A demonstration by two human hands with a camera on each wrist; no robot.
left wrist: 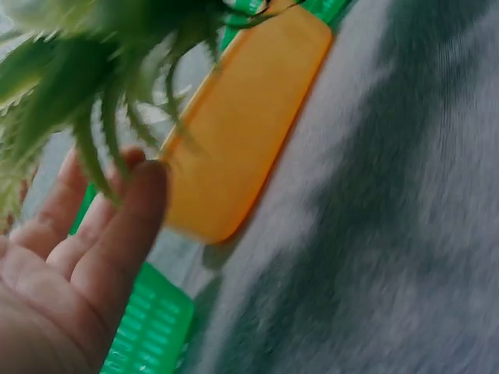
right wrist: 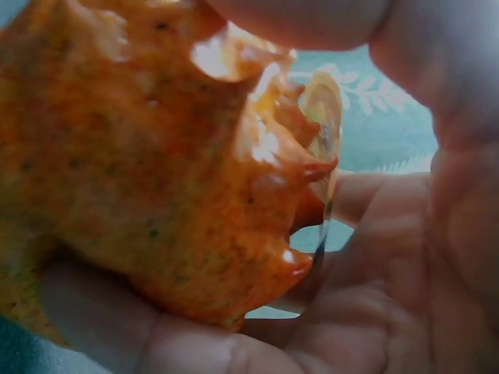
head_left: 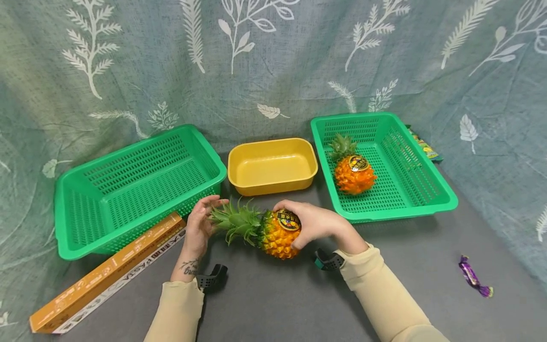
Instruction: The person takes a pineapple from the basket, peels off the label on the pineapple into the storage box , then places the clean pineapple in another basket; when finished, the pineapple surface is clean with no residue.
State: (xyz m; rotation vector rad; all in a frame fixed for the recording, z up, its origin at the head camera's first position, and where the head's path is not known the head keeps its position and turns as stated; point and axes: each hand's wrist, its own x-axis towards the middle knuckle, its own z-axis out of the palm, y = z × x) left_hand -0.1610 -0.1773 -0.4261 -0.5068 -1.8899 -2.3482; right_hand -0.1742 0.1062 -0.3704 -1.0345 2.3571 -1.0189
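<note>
The right hand (head_left: 318, 222) grips the orange fruit end of a toy pineapple (head_left: 278, 235), its thumb and fingers curled round it. A black label sits on the fruit, and its green leaves point left. In the right wrist view the orange bumpy skin (right wrist: 156, 171) fills much of the picture, with fingers around it. Beside the leaf tips is the left hand (head_left: 200, 225), its fingers extended and loosely bent. The left wrist view shows the leaves (left wrist: 86, 93) above these fingers (left wrist: 129, 226); whether they touch cannot be told.
A second pineapple (head_left: 354, 175) lies in the right green basket (head_left: 410, 209). A yellow tub (head_left: 273, 183) stands between it and the left green basket (head_left: 141, 142). An orange pasta box (head_left: 111, 273) leans by the left basket. A purple candy (head_left: 474, 276) lies right; a green packet (head_left: 427, 147) is behind.
</note>
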